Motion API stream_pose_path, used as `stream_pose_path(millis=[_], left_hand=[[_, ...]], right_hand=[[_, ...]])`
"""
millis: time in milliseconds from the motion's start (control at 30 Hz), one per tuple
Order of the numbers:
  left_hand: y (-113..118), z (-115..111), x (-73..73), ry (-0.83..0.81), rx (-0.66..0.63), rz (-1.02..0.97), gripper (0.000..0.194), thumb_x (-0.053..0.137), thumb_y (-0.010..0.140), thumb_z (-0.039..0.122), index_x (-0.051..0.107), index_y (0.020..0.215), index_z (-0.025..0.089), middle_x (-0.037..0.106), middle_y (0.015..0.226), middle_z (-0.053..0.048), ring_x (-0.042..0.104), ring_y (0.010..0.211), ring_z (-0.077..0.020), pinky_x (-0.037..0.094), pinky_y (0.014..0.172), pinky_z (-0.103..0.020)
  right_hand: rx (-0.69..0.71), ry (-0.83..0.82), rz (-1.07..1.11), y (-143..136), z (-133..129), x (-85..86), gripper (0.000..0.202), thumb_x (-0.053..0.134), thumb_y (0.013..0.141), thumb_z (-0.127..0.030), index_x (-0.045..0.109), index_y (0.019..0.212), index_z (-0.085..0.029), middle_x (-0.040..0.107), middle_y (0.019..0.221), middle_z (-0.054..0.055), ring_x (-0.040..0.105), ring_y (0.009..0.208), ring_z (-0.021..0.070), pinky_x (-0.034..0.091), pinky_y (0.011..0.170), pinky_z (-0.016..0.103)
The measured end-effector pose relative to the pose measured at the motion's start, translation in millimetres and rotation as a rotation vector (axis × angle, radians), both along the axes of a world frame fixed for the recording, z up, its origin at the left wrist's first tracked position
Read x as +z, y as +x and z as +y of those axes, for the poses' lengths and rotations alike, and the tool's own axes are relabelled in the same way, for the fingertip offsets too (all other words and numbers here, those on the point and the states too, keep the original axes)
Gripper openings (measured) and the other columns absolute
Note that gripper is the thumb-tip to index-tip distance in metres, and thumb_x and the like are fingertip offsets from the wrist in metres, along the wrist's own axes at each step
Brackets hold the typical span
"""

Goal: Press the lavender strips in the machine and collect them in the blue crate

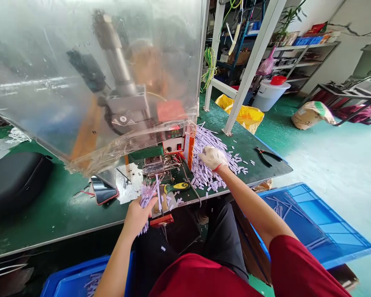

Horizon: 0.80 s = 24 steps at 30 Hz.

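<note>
My left hand (139, 215), bare, is wrapped around a bundle of thin purple strips (147, 194) at the table's front edge. The bundle fans out above the fingers and hangs below them. One longer strip (158, 192) stands beside it, near a small metal machine fixture (153, 166). My right hand (214, 158), in a white knit glove, is at the pile of purple strips (204, 140) right of the machine. Its fingers are curled down toward the pile, and their tips are hidden, so what they hold cannot be made out.
A cloudy plastic guard (49, 82) hangs over the machine. A yellow-handled tool (181, 186) and a phone (103, 189) lie near the left hand. Pliers (267, 156) rest at the right. Blue crates (343, 222) stand below the table, and a white post (253, 66) rises from it.
</note>
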State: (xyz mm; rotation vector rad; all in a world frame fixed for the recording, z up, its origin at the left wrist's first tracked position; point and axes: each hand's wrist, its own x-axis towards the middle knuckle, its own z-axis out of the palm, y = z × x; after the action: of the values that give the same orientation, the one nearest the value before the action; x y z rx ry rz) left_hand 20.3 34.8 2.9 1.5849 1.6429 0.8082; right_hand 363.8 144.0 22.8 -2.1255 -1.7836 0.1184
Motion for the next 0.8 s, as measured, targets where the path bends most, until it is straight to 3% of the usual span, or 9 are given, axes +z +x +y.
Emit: stream_pose_path(millis=[100,233,367,467,633,800], left_hand=[[12,5,2.7,0.013,-0.008,0.053,0.042,0.067,0.08,0.051,0.058,0.052,0.021,0.055,0.042,0.001,0.054,0.045,-0.0174,0.041,0.056,-0.028],[16,6,9.8,0.006,-0.018,0.042,0.04,0.067,0.079,0.048,0.056,0.051,0.022,0.053,0.041,0.001,0.052,0.044,-0.0174,0.04,0.054,-0.028],[0,5,16.3,-0.025,-0.103,-0.028,0.049,0.064,0.082,0.049,0.05,0.044,0.022,0.053,0.042,0.001,0.054,0.048,-0.017,0.046,0.064,-0.03],[-19,-2,16.5,-0.008,-0.129,-0.125,0.054,0.064,0.084,0.049,0.045,0.04,0.023,0.048,0.041,0.002,0.051,0.048,-0.0156,0.048,0.072,-0.032],[-40,-24,17.3,0.043,0.007,-0.274,0.05,0.067,0.084,0.042,0.047,0.042,0.022,0.047,0.043,0.003,0.049,0.05,-0.0147,0.046,0.069,-0.031],[-47,-43,16.0,0.047,0.053,-0.339,0.048,0.067,0.085,0.039,0.049,0.044,0.021,0.048,0.043,0.003,0.052,0.053,-0.0147,0.046,0.076,-0.031]], right_hand=[[0.011,-0.059,0.009,1,19,2.9,0.034,0.053,0.086,-0.028,0.068,0.111,-0.012,0.072,0.101,0.019,0.068,0.092,0.0282,0.046,0.075,0.031],[0.005,-0.08,0.184,14,15,0.3,0.045,0.057,0.075,-0.02,0.066,0.119,-0.014,0.072,0.085,0.011,0.067,0.076,0.022,0.044,0.066,0.027],[0.099,-0.1,0.404,34,-23,-3.5,0.02,0.056,0.077,-0.026,0.069,0.088,-0.016,0.065,0.065,0.004,0.059,0.059,0.0152,0.039,0.054,0.024],[0.206,-0.143,0.76,31,-67,-7.1,0.027,0.054,0.087,-0.04,0.06,0.073,-0.018,0.06,0.058,0.001,0.054,0.051,0.0126,0.039,0.048,0.023],[0.319,-0.294,1.246,-21,-131,-10.1,0.038,0.064,0.085,-0.054,0.052,0.074,-0.02,0.054,0.049,-0.004,0.044,0.038,0.0084,0.032,0.037,0.019],[0.537,-0.478,1.384,-96,-134,-4.7,0.038,0.063,0.087,-0.054,0.054,0.076,-0.019,0.058,0.05,-0.003,0.041,0.032,0.0067,0.027,0.031,0.017]])
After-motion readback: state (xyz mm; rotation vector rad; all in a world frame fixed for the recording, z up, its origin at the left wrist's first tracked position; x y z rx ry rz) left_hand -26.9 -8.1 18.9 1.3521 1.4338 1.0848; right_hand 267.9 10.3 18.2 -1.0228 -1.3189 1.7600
